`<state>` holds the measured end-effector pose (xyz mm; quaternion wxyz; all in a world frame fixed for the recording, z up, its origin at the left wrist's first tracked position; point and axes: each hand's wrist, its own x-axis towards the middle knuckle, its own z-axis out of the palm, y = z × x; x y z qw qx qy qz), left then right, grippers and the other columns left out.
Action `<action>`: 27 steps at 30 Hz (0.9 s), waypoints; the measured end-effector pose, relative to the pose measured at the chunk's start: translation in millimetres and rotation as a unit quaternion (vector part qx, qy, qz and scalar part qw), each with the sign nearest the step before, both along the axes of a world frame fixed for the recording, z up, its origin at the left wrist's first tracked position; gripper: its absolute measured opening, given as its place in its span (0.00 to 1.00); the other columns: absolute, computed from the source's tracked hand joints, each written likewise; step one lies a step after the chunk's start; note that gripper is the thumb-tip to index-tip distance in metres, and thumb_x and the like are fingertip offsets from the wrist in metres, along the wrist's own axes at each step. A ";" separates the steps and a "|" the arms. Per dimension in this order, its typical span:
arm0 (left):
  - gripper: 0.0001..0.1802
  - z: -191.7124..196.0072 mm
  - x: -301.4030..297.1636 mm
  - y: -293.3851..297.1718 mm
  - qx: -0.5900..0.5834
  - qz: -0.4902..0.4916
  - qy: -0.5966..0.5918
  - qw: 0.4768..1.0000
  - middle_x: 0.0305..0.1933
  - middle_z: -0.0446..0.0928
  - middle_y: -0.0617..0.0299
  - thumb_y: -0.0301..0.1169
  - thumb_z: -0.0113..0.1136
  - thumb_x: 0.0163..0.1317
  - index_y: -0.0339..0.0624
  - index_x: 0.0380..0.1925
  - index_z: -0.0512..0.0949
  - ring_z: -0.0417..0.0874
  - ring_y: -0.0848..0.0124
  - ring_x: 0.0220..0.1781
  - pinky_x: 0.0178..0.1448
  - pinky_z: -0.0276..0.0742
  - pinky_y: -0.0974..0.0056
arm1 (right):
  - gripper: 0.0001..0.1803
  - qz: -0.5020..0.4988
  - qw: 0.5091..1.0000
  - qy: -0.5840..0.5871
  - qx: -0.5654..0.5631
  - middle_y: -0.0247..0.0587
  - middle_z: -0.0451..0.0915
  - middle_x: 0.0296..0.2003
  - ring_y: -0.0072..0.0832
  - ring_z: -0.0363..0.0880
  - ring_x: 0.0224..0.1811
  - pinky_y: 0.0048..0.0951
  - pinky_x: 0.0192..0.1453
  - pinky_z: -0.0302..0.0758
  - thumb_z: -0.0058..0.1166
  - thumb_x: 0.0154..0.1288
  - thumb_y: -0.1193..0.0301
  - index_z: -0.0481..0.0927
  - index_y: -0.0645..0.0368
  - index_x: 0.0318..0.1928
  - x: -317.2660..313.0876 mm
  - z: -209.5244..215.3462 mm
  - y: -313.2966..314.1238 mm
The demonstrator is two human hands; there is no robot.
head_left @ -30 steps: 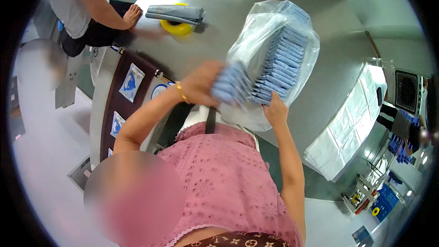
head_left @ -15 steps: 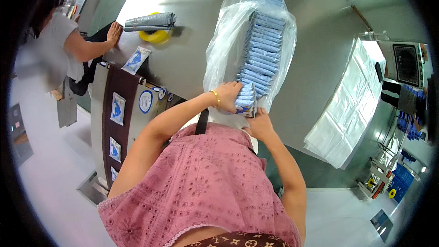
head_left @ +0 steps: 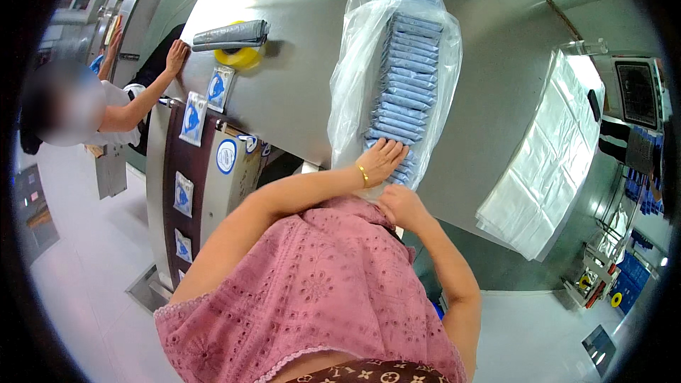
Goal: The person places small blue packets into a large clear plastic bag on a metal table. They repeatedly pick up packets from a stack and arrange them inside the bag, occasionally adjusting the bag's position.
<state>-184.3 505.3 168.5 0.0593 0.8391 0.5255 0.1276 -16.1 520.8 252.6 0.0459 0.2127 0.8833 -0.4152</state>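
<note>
On a grey table (head_left: 298, 92), the left hand (head_left: 381, 159) lies flat, fingers spread, on the near end of a row of blue packets (head_left: 406, 92) inside a clear bag (head_left: 355, 78), while the right hand (head_left: 399, 206) cups closed at the bag's mouth; steady, even pressure should keep the row aligned.
</note>
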 end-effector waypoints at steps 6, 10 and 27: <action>0.25 1.5 -86.1 -1.8 -0.195 0.121 -0.124 0.965 0.55 0.73 0.50 0.29 0.55 0.55 0.37 0.56 0.73 0.71 0.57 0.61 0.71 0.55 0.47 | 0.29 -0.102 0.983 -0.007 0.151 0.49 0.67 0.60 0.47 0.64 0.65 0.45 0.66 0.63 0.64 0.54 0.62 0.74 0.60 0.55 -32.9 -4.4 16.9; 0.16 -2.1 -85.4 -11.2 -0.053 -0.111 0.233 0.965 0.54 0.78 0.59 0.35 0.50 0.62 0.47 0.46 0.82 0.72 0.61 0.64 0.72 0.51 0.41 | 0.38 0.039 0.964 -0.045 0.258 0.47 0.56 0.71 0.45 0.45 0.76 0.54 0.76 0.44 0.69 0.45 0.59 0.74 0.57 0.59 -79.4 -27.6 28.8; 0.20 -0.1 -119.4 -24.4 -0.252 -0.173 0.210 0.929 0.53 0.80 0.63 0.43 0.61 0.53 0.60 0.48 0.82 0.74 0.67 0.62 0.70 0.54 0.50 | 0.59 0.105 0.958 -0.069 0.258 0.46 0.53 0.72 0.48 0.44 0.76 0.56 0.76 0.45 0.75 0.37 0.52 0.58 0.47 0.72 -71.1 -48.4 45.7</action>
